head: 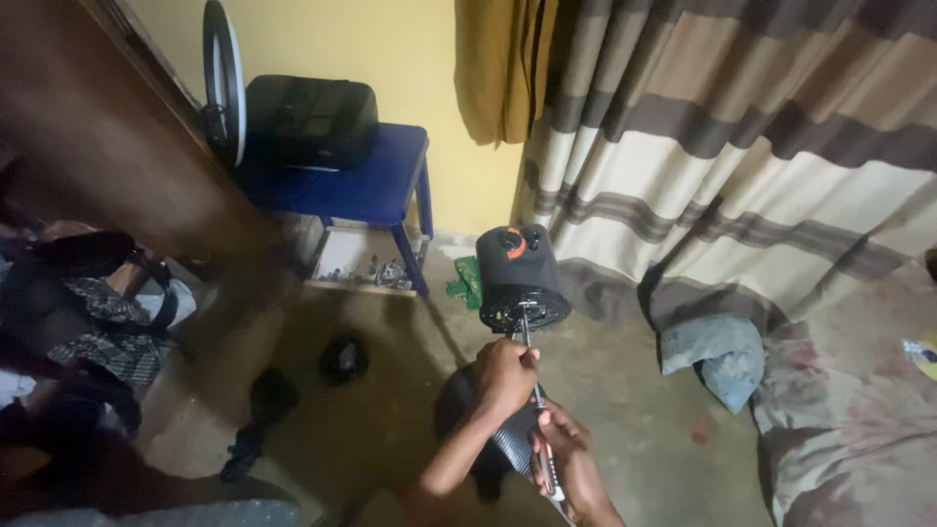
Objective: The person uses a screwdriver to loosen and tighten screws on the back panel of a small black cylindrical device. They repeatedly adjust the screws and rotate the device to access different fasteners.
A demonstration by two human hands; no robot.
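A black fan motor housing [517,273] with an orange-ringed knob on top stands upright on a dark pole near the middle of the floor. A screwdriver [528,337] runs from my hands up into the underside of the housing. My left hand [503,376] is closed around the screwdriver's metal shaft just below the housing. My right hand [569,459] grips the red and white handle at the lower end. A dark textured piece [514,444] lies between my two hands, partly hidden by them.
A blue stool [376,185] carries a black box-shaped device [310,122], with a ring light [224,83] beside it. A wooden tray of small parts [361,265] sits under the stool. Striped curtains [742,146] hang on the right. Bags [88,312] and cloths lie around.
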